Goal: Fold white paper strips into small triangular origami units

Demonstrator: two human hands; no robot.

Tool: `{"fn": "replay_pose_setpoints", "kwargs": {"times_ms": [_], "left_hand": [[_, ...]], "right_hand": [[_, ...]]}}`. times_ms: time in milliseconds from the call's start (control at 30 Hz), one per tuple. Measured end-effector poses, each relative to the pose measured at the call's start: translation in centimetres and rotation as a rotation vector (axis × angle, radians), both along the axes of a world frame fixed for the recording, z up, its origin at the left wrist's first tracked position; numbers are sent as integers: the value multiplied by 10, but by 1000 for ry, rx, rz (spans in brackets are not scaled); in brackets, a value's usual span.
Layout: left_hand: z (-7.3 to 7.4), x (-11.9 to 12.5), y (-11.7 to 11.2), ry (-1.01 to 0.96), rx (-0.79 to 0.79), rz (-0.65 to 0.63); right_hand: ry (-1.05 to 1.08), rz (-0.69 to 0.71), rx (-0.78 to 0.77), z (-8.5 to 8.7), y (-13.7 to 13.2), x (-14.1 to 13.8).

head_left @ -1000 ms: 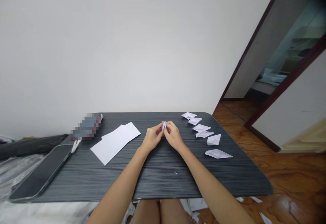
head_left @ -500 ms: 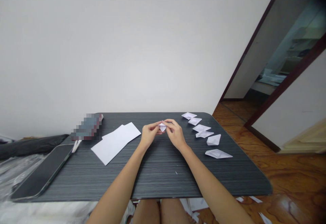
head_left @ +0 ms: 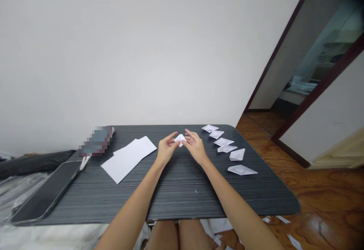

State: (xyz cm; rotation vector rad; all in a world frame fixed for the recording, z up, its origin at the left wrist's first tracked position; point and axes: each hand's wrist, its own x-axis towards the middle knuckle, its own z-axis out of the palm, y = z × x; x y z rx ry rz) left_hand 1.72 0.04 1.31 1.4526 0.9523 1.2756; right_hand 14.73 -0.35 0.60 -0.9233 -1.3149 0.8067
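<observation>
A small folded white paper piece (head_left: pixel 180 139) is held between both hands above the middle of the dark table (head_left: pixel 170 200). My left hand (head_left: pixel 167 147) grips its left side, the thumb at the lower edge and the index finger raised off it. On the other side my right hand (head_left: pixel 195 146) pinches it with the thumb in front and fingers behind, its index finger also lifted. To the right, several folded paper boats (head_left: pixel 241 170) lie in a slanting row. Flat white paper sheets (head_left: pixel 127 159) rest left of my hands, overlapping.
At the table's left edge lies a black phone-like slab (head_left: pixel 47 193). A blurred-out device (head_left: pixel 98 140) with a white cable (head_left: pixel 84 162) sits behind it. Paper scraps (head_left: pixel 283 219) are on the wooden floor, right of my legs. A white wall (head_left: pixel 142 52) borders the table's far side.
Both index fingers have lifted off the top of the folded paper, and the hands have opened slightly. More of the paper shows now, its peak pointing up.
</observation>
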Motion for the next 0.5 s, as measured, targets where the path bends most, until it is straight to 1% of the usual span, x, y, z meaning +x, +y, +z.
{"fn": "replay_pose_setpoints", "kwargs": {"times_ms": [67, 133, 300, 400, 500], "left_hand": [[-2, 0, 0, 72, 44, 8], [-2, 1, -1, 121, 91, 8], [1, -2, -1, 231, 200, 58], [5, -3, -3, 269, 242, 31], [4, -1, -6, 280, 217, -10]], "right_hand": [[29, -12, -45, -1, 2, 2], [-16, -26, -54, 0, 2, 4], [-202, -41, 17, 3, -2, 8], [-248, -70, 34, 7, -5, 7], [-226, -88, 22, 10, -8, 5]]}}
